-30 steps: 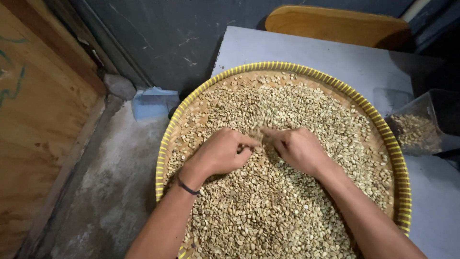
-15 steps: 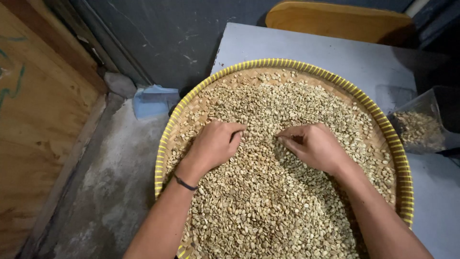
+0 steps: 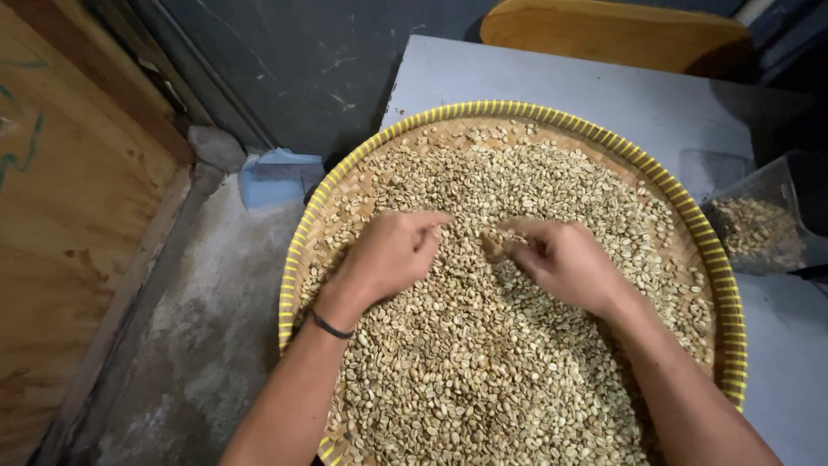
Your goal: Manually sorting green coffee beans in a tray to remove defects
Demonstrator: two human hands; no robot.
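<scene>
Pale green beans (image 3: 483, 362) fill woven tray (image 3: 724, 285); left hand (image 3: 388, 255) loosely curled on them, right hand (image 3: 561, 259) pinching a few; far-right tub (image 3: 759, 229) part full, most unsorted.

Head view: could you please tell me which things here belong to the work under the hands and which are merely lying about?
In use:
- round woven tray with yellow rim
- pale green-beige beans heaped in it
- left hand, right hand, both on the beans

Lying about:
- clear plastic tub of beans
- blue plastic scoop on the floor
- wooden board
- grey table
</scene>
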